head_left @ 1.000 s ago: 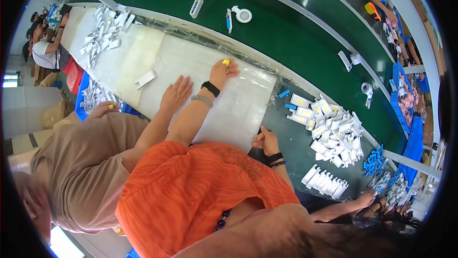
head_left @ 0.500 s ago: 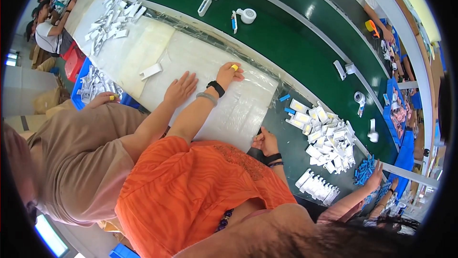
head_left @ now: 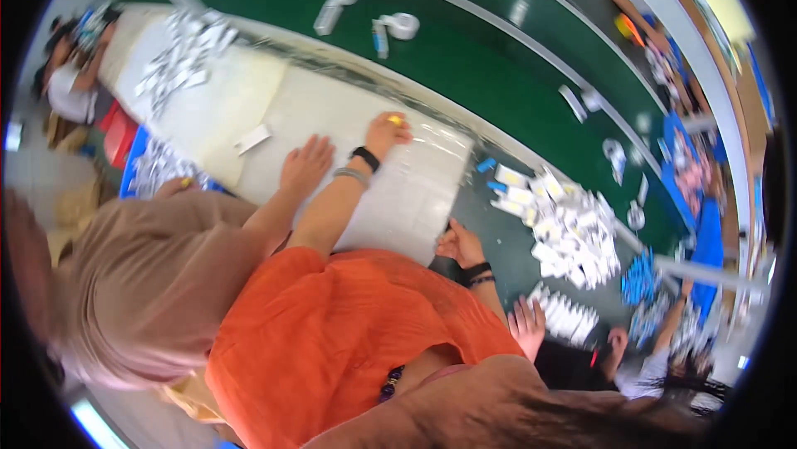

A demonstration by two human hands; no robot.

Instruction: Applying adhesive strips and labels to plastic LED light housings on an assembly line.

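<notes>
My left hand (head_left: 388, 131) lies on a white, plastic-covered sheet (head_left: 407, 175). Its fingers are loosely bent and apart around nothing visible, with a yellow cover on one fingertip. A dark band and a pale bangle circle that wrist. By the sheet's near right corner is my right hand (head_left: 459, 244), its fingers curled in; blur hides what they may hold. Dark bands circle this wrist too. Left of my forearm, a neighbour's hand (head_left: 307, 163) rests flat on the same sheet. Farther left sits one white rectangular part (head_left: 253, 139).
A white-part heap (head_left: 573, 221) lies right of the sheet, near a white-part row (head_left: 569, 316) with a co-worker's hand (head_left: 527, 329) beside it. Blue strips (head_left: 638, 279) lie farther right. Beyond runs a green conveyor (head_left: 473, 67) with white round-headed pieces. A blue bin (head_left: 133, 167) stands left.
The whole view has shifted slightly and blurred. A co-worker's hand now shows beside the white-part row, and the hand over the blue strips has left. My hands hold nearly the same pose.
</notes>
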